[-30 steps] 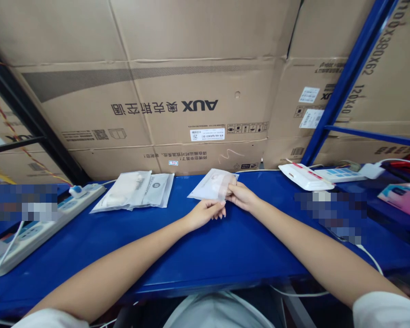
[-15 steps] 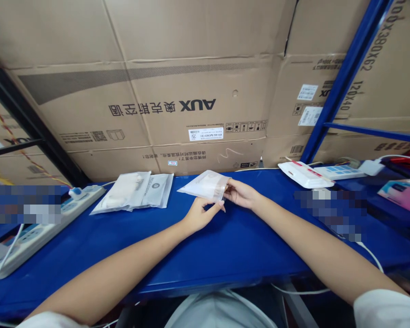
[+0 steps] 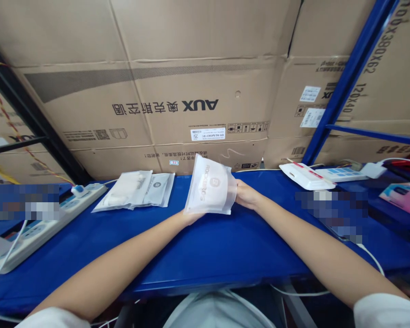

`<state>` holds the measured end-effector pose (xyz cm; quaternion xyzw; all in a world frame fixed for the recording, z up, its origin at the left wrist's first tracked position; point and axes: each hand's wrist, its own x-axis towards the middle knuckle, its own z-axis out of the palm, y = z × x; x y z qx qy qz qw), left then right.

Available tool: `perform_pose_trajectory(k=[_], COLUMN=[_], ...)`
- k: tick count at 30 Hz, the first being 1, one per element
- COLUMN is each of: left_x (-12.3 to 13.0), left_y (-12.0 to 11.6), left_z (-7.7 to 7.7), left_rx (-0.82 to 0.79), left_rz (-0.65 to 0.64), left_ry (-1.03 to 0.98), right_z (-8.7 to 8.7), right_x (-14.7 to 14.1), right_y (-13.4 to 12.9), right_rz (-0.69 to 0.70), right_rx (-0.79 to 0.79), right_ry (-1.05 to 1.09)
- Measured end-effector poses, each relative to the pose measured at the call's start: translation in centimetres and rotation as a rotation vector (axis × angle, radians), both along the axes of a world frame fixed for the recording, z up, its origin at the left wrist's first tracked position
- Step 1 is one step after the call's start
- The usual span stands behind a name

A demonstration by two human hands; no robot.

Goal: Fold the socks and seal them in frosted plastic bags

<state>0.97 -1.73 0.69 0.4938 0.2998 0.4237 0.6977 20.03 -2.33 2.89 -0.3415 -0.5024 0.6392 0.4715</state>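
A frosted plastic bag (image 3: 210, 187) with a grey printed logo is held up over the blue table (image 3: 232, 250), its printed side facing me and something pale inside. My right hand (image 3: 246, 195) grips its right edge, with the fingertips hidden behind the plastic. Under the bag's lower left part, my left hand (image 3: 193, 217) holds it from behind; its fingers are covered by the bag. To the left lie similar filled bags (image 3: 125, 191), overlapping one another on the table.
Large cardboard (image 3: 164, 82) walls off the back. On the left runs a white power strip (image 3: 59, 218) with plugs and cables. At the right are a white box-shaped item (image 3: 305, 176), another power strip (image 3: 345, 174), a blurred-out device (image 3: 335, 214) and a pink-blue package (image 3: 401, 198).
The bag has been raised and turned so that its logo faces me. My left hand has gone from the bag's near edge to behind it; my right hand stays at its right side.
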Motion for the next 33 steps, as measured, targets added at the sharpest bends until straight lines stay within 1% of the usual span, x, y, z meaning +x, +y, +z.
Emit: perform_pose_trajectory(k=[1,2,4,6,9,12,15,17,19,23,25,28,31,33], left_x=[-0.3,-0.6,-1.2,-1.6,-1.4,-0.7,-0.1,0.0,0.0,-0.2,-0.2,0.0,0.1,0.0], left_y=[0.6,1.2,2.0,2.3,1.8,0.7,-0.1,-0.4,-0.4,0.1,0.2,-0.2,-0.4,-0.1], left_z=[0.1,0.2,0.7,1.1,1.3,1.0,0.7,0.6,0.7,0.7,0.6,0.6,0.8,0.9], left_rx=[-0.057,-0.093,-0.203,-0.294,-0.297,-0.274,-0.227,-0.206,-0.224,-0.291,-0.264,-0.199,-0.202,-0.240], left_rz=[0.014,-0.003,-0.082,-0.130,-0.107,-0.075,-0.038,-0.024,-0.031,-0.040,-0.038,-0.040,-0.031,-0.004], left_ry=[-0.064,-0.097,-0.135,-0.189,-0.204,-0.104,-0.011,0.000,-0.007,-0.042,-0.054,-0.042,-0.027,-0.044], right_z=[0.2,0.3,0.4,0.3,-0.1,-0.5,-1.1,-1.5,-1.7,-1.2,-0.7,-0.1,-0.2,-0.5], right_x=[0.2,0.4,0.8,1.0,1.0,0.4,-0.5,-1.0,-1.3,-0.8,-0.4,-0.3,-0.8,-1.0], right_y=[0.0,0.0,0.1,0.1,0.0,-0.4,-0.8,-1.0,-1.1,-1.0,-0.9,-0.8,-0.8,-0.7], right_rz=[0.006,0.015,0.044,0.086,0.133,0.169,0.256,0.315,0.332,0.300,0.264,0.173,0.116,0.091], right_rx=[0.014,0.025,0.044,0.045,-0.034,-0.090,-0.066,-0.047,-0.023,0.017,0.008,0.037,0.107,0.143], right_ry=[-0.012,-0.042,-0.147,-0.268,-0.353,-0.336,-0.273,-0.227,-0.210,-0.272,-0.290,-0.243,-0.204,-0.193])
